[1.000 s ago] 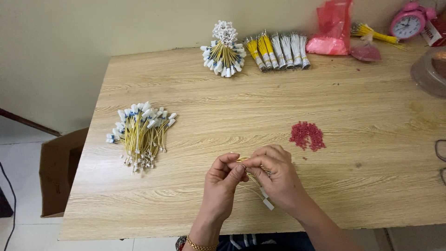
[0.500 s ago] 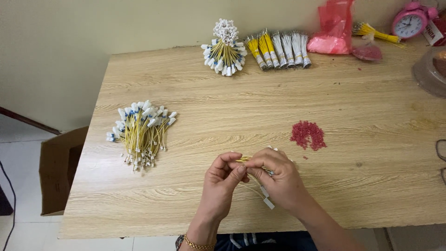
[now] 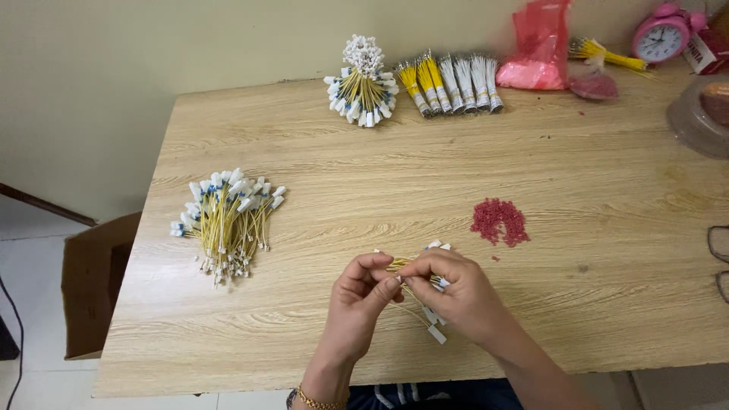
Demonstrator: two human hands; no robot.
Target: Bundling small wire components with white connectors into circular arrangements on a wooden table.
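Little has shifted since a second ago: my left hand (image 3: 363, 292) and right hand (image 3: 456, 292) still pinch the small bundle of yellow wire leads (image 3: 414, 267), just nearer me than the red bead pile (image 3: 499, 222).

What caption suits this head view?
Both hands, left hand and right hand, pinch yellow wires above a wooden table.

The desk (image 3: 319, 152) shows pale wood grain. The wire bundle (image 3: 414, 281) held between both hands is yellow with white tips. The loose wire pile (image 3: 228, 220) is yellow with white and blue ends. The small beads (image 3: 499, 221) are red, the plastic bag (image 3: 541, 45) pinkish red, the clock (image 3: 661, 34) pink with a white face.
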